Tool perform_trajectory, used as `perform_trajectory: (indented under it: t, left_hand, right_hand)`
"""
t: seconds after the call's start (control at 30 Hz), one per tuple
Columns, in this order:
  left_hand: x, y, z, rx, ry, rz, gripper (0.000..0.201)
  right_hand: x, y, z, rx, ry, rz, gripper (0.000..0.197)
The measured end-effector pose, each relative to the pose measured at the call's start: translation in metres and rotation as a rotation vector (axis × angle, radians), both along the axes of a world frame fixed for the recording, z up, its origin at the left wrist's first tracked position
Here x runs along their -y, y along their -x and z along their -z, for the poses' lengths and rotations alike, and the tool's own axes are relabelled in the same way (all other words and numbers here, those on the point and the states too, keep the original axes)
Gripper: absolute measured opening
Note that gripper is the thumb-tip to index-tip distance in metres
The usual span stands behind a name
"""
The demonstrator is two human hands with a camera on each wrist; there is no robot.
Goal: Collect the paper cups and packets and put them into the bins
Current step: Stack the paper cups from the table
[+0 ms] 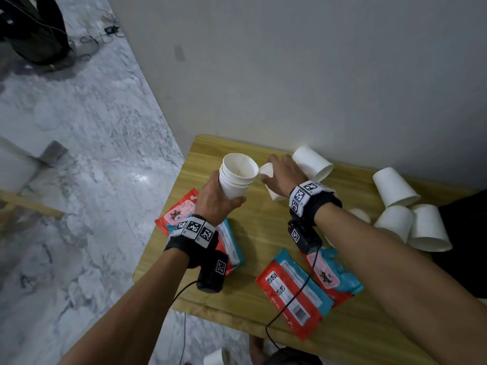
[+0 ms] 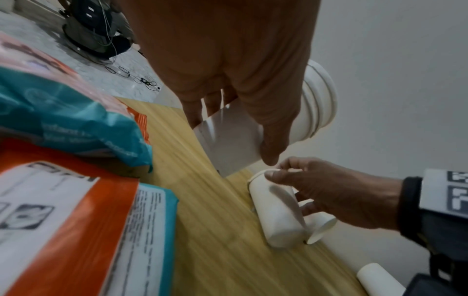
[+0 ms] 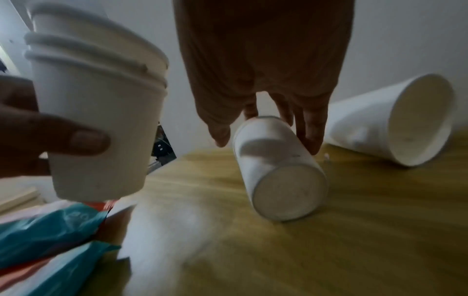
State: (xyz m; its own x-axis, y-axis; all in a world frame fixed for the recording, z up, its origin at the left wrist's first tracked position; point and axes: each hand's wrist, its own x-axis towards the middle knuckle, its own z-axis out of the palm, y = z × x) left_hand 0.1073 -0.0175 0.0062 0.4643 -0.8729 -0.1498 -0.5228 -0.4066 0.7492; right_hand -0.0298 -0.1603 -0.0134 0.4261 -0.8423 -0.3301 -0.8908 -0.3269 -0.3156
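Note:
My left hand (image 1: pixel 216 201) holds a stack of three nested white paper cups (image 1: pixel 237 177) upright above the wooden table's (image 1: pixel 263 230) far left part; in the left wrist view its fingers (image 2: pixel 271 148) wrap the stack (image 2: pixel 311 104). Just right of it, my right hand (image 1: pixel 282 175) grips a single paper cup (image 1: pixel 267 171) lying on its side on the table, thumb and fingers (image 3: pixel 311 138) around its rim end, base (image 3: pixel 288 192) facing the wrist. Red and teal packets (image 1: pixel 292 293) (image 1: pixel 332 275) (image 1: pixel 179 212) lie flat near the front and left edges.
More white cups lie tipped by the wall (image 1: pixel 312 163) and in a cluster at the right (image 1: pixel 395 187) (image 1: pixel 429 227). A grey wall runs directly behind the table. Marble floor lies to the left, with a dark object and cables (image 1: pixel 34 30) far off.

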Motion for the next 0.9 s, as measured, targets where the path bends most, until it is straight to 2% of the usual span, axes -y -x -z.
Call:
perform_trajectory:
  t: [0.07, 0.17, 0.27, 0.4, 0.5, 0.63, 0.77, 0.83, 0.9]
  left_hand:
    - [-0.001, 0.001, 0.0, 0.002, -0.002, 0.003, 0.072]
    - [0.002, 0.006, 0.0, -0.006, -0.008, 0.014, 0.074]
    - [0.009, 0.014, -0.001, -0.014, -0.017, 0.024, 0.072]
    - [0.023, 0.028, -0.004, -0.027, -0.024, 0.043, 0.072]
    - [0.036, 0.04, -0.006, -0.029, -0.017, 0.056, 0.073]
    - [0.05, 0.052, -0.009, -0.042, 0.026, 0.085, 0.078]
    - [0.056, 0.057, -0.008, -0.038, 0.029, 0.106, 0.075]
    - [0.055, 0.056, -0.005, -0.048, 0.023, 0.103, 0.074]
    - [0.053, 0.053, -0.003, -0.048, 0.018, 0.094, 0.072]
  right_hand:
    - [-0.005, 0.001, 0.009, 0.019, 0.02, 0.008, 0.049]
    - [-0.003, 0.004, 0.0, 0.095, 0.088, 0.008, 0.039]
    - [0.008, 0.014, -0.039, 0.272, 0.196, 0.075, 0.031]
    - [0.02, 0.028, -0.102, 0.577, 0.381, 0.215, 0.033]
    - [0.015, 0.032, -0.129, 0.761, 0.41, 0.195, 0.031]
    - [-0.004, 0.035, -0.119, 0.727, 0.356, 0.033, 0.045]
    - [-0.014, 0.042, -0.091, 0.488, 0.177, -0.095, 0.057]
    - [-0.009, 0.046, -0.082, 0.485, 0.139, -0.068, 0.056]
    - [0.007, 0.049, -0.071, 0.516, 0.15, 0.107, 0.055]
